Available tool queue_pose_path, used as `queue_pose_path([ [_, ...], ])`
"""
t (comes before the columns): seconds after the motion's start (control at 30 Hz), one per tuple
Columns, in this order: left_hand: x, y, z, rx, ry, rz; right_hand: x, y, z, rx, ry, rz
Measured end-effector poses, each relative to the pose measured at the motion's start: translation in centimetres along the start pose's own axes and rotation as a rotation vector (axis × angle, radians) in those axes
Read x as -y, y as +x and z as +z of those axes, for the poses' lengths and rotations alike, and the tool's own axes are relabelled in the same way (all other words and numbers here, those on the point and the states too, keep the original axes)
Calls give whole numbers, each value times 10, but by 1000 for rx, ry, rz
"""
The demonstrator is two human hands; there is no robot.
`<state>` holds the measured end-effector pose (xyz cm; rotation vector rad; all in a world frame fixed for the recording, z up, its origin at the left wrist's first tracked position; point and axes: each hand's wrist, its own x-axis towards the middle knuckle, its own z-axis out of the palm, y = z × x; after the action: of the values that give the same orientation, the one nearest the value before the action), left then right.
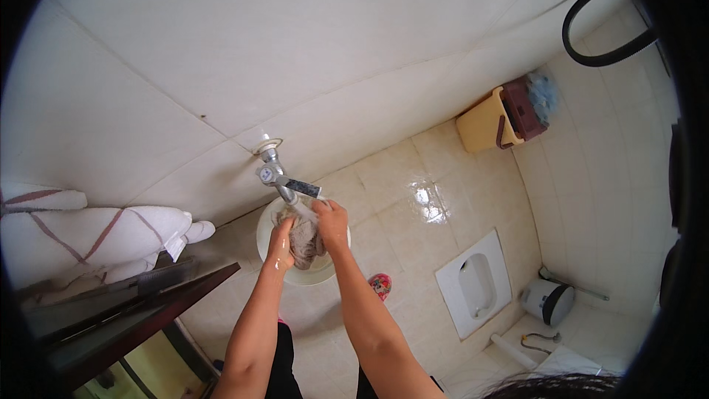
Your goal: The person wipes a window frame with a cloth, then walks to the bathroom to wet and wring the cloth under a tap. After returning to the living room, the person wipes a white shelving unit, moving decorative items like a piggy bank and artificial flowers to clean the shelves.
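A wet grey-brown cloth point(303, 241) is held between my two hands below a metal wall tap point(271, 169). My left hand point(281, 245) grips the cloth's left side, and water glistens on the wrist. On the other side my right hand point(332, 223) grips the cloth near the tap's dark-covered lever; its fingertips are partly hidden. Water appears to run from the spout onto the cloth. Under both hands, a round white basin point(266, 244) stands on the tiled floor against the wall.
A squat toilet point(476, 288) is set in the floor at right. A yellow bucket point(482, 124) stands in the far corner, a grey bin point(545, 300) at lower right. White patterned towels point(105, 233) hang at left above a dark-framed door point(183, 310). A black hose point(570, 39) loops at upper right.
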<state>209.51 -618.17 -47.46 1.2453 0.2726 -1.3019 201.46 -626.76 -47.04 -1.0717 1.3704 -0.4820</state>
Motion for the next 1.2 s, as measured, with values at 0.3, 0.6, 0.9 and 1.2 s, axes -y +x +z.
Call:
queue_pose_path([
  [0.3, 12, 7, -16, 128, 6, 358, 18, -96, 34, 7, -525, -579],
  [0.6, -26, -7, 8, 134, -143, -144, -30, 29, -19, 548, 955, 549],
  [0.9, -53, -20, -26, 57, 442, 235, 25, 1, -38, 747, 1124, 559],
  [1.2, -59, -12, -29, 154, 68, 236, 16, 12, -48, 621, 887, 424],
])
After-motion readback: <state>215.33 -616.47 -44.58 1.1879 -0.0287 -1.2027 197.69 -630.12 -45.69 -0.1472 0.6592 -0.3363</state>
